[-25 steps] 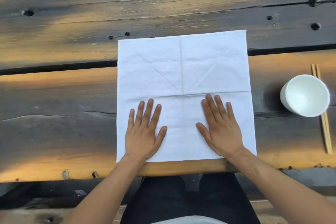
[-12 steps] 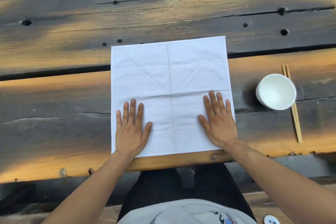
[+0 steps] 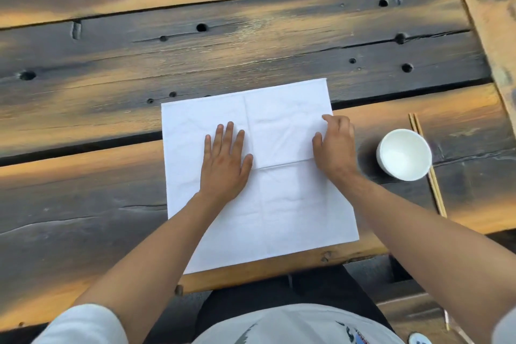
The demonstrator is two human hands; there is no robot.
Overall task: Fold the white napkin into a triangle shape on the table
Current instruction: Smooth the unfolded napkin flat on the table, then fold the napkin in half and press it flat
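**A:** Where is the white napkin (image 3: pixel 282 204)?

**B:** Spread flat and unfolded on the dark wooden worktop (image 3: pixel 111 70), its near edge close to the worktop's near edge. Crease lines cross it, one running away from the person and one running sideways.

**A:** And the left hand (image 3: pixel 224 165)?

**B:** On the napkin's left half, just left of the lengthwise crease. It lies palm down with straight fingers spread, pressing the paper and gripping nothing.

**A:** The right hand (image 3: pixel 335 148)?

**B:** At the napkin's right edge, in its far half. The fingers are curled over that edge and the thumb lies on top of the paper, but I cannot tell whether that grip has actually closed on the edge. The far right corner of the napkin lies flat, beyond the hand.

**A:** Anything else?

**B:** A white bowl (image 3: pixel 403 154) stands right of the napkin, near the right hand and apart from it. A pair of wooden chopsticks (image 3: pixel 427 167) lies just beyond the bowl, partly hidden by its rim.
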